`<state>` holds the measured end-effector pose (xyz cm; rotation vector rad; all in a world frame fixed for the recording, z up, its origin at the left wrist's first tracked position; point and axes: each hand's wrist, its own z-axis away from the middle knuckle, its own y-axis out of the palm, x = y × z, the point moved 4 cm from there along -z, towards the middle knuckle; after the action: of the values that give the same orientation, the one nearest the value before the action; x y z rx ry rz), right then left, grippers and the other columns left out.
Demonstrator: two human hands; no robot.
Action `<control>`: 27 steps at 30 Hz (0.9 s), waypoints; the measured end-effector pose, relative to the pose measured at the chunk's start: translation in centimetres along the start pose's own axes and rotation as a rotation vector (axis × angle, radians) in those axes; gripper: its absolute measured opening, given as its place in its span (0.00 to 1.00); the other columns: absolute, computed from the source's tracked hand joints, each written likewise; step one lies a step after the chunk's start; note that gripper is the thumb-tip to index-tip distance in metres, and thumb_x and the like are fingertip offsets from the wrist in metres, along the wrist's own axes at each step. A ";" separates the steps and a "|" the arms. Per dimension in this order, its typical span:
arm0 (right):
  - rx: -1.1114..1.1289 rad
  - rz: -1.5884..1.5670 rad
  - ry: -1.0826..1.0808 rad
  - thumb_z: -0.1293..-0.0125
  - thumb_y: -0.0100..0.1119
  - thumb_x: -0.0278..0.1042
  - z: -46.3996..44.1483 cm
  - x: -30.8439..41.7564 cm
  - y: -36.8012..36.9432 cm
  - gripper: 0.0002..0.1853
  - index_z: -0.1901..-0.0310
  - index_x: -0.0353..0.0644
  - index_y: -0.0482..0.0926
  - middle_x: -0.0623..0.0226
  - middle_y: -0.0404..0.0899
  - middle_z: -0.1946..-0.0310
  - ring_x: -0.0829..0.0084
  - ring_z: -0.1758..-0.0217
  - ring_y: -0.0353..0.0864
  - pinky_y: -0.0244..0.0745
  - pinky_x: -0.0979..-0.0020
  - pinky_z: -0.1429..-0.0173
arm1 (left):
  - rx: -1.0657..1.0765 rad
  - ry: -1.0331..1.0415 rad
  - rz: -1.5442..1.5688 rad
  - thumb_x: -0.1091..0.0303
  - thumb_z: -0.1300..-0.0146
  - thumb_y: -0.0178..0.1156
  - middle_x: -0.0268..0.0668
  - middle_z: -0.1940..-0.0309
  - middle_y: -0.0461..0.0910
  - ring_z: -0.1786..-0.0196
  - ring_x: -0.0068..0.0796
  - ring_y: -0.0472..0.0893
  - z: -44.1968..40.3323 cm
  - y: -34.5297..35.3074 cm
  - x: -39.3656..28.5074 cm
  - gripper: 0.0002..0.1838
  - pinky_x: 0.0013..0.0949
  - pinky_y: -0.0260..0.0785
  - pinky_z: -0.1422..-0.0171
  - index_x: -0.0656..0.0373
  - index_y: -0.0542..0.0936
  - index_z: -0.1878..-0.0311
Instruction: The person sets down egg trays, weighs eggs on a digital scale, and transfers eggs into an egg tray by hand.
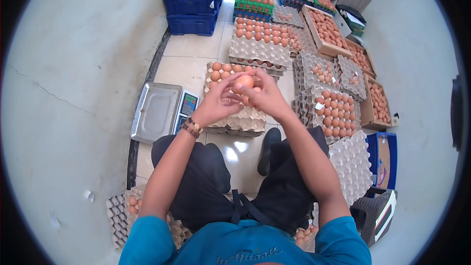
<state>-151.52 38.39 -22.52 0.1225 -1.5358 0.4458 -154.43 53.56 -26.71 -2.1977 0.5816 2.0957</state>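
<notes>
Left grip (216, 105) opposite right (270, 96) (egg (244, 83) between)

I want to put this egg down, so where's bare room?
Bare: the scale pan; floor between scale, crates and front trays; floor between the boots. Crowded: the right side, with egg trays and wooden boxes close together.

At twelve o'clock, an egg (243, 83) sits between your left hand (216, 105) and right hand (269, 97), above the near tray stack (235, 128); the farther tray stack (259, 50) stands behind it. The scale (157, 110) sits at ten o'clock, with bins (193, 24) at eleven, beyond it. At two, another tray stack (308, 112), eggs (341, 113) on top, stands left of an egg box (366, 113).
</notes>
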 end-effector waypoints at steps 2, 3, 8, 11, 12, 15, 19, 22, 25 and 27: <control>0.063 -0.032 -0.129 0.38 0.68 0.36 0.3 -0.4 1.8 0.22 0.50 0.32 0.70 0.60 0.80 0.62 0.76 0.60 0.84 0.79 0.76 0.60 | -0.098 0.067 -0.115 0.81 0.43 0.65 0.43 0.48 0.81 0.49 0.27 0.82 2.2 0.4 -2.1 0.32 0.30 0.79 0.44 0.59 0.73 0.32; 0.112 -0.051 -0.155 0.38 0.69 0.36 0.4 -0.5 2.8 0.22 0.50 0.32 0.70 0.60 0.80 0.61 0.75 0.59 0.84 0.79 0.75 0.58 | -0.156 0.099 -0.174 0.82 0.43 0.65 0.44 0.46 0.80 0.48 0.28 0.83 3.3 0.2 -2.8 0.34 0.31 0.79 0.42 0.59 0.71 0.31; 0.273 -0.025 -0.064 0.34 0.67 0.37 2.5 0.9 7.0 0.19 0.48 0.35 0.73 0.63 0.82 0.62 0.79 0.64 0.82 0.77 0.78 0.62 | -0.256 0.140 -0.371 0.79 0.40 0.66 0.46 0.44 0.79 0.42 0.28 0.80 8.9 -1.6 -3.5 0.36 0.31 0.76 0.39 0.63 0.65 0.28; 0.269 -0.081 0.078 0.26 0.51 0.51 3.4 1.7 7.9 0.23 0.46 0.37 0.76 0.63 0.81 0.67 0.81 0.77 0.76 0.71 0.79 0.73 | -0.379 0.125 0.019 0.79 0.38 0.65 0.50 0.41 0.77 0.41 0.30 0.79 12.8 -3.3 -3.2 0.29 0.33 0.73 0.35 0.68 0.68 0.34; 0.252 -0.132 0.111 0.25 0.48 0.54 3.6 1.7 8.3 0.25 0.46 0.37 0.76 0.64 0.81 0.68 0.81 0.80 0.74 0.70 0.79 0.75 | -0.394 0.130 0.127 0.79 0.38 0.65 0.50 0.41 0.76 0.41 0.31 0.79 14.3 -3.9 -3.4 0.29 0.34 0.73 0.34 0.67 0.68 0.34; 0.219 -0.328 0.252 0.24 0.43 0.52 3.2 0.1 8.0 0.25 0.50 0.36 0.79 0.66 0.78 0.70 0.78 0.75 0.76 0.72 0.77 0.73 | -0.447 0.180 0.371 0.79 0.36 0.63 0.48 0.39 0.73 0.41 0.36 0.79 19.5 -5.8 -4.2 0.28 0.37 0.72 0.33 0.63 0.67 0.34; 0.304 -0.627 0.285 0.30 0.51 0.43 1.6 -2.2 5.8 0.20 0.50 0.32 0.79 0.60 0.79 0.57 0.71 0.57 0.79 0.76 0.72 0.56 | -0.716 0.228 0.282 0.78 0.37 0.64 0.45 0.42 0.75 0.42 0.35 0.80 28.9 -8.4 -4.0 0.30 0.36 0.73 0.34 0.60 0.67 0.33; 0.312 -0.774 0.299 0.38 0.56 0.32 1.9 -1.2 5.1 0.23 0.45 0.25 0.74 0.51 0.75 0.45 0.62 0.44 0.76 0.73 0.68 0.40 | -1.065 0.128 0.047 0.77 0.38 0.67 0.41 0.42 0.76 0.42 0.28 0.79 37.9 -9.7 -1.3 0.30 0.34 0.73 0.36 0.62 0.69 0.33; 0.408 -0.843 0.295 0.42 0.53 0.28 1.9 -1.2 3.9 0.34 0.33 0.23 0.61 0.48 0.64 0.31 0.56 0.30 0.67 0.65 0.62 0.25 | -1.397 0.044 -0.157 0.78 0.40 0.68 0.41 0.41 0.76 0.43 0.26 0.80 47.0 -9.6 2.5 0.29 0.31 0.75 0.38 0.64 0.71 0.35; 0.375 -0.820 0.282 0.41 0.51 0.27 2.4 -1.0 4.2 0.35 0.32 0.23 0.58 0.50 0.63 0.31 0.57 0.29 0.66 0.64 0.62 0.25 | -1.523 -0.036 -0.249 0.79 0.41 0.69 0.41 0.42 0.77 0.44 0.26 0.80 51.3 -8.8 5.2 0.28 0.30 0.76 0.39 0.64 0.73 0.37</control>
<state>-155.22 41.15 -24.17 0.9053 -0.9952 0.0756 -200.64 75.42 -37.83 -2.3018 -1.7672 2.6762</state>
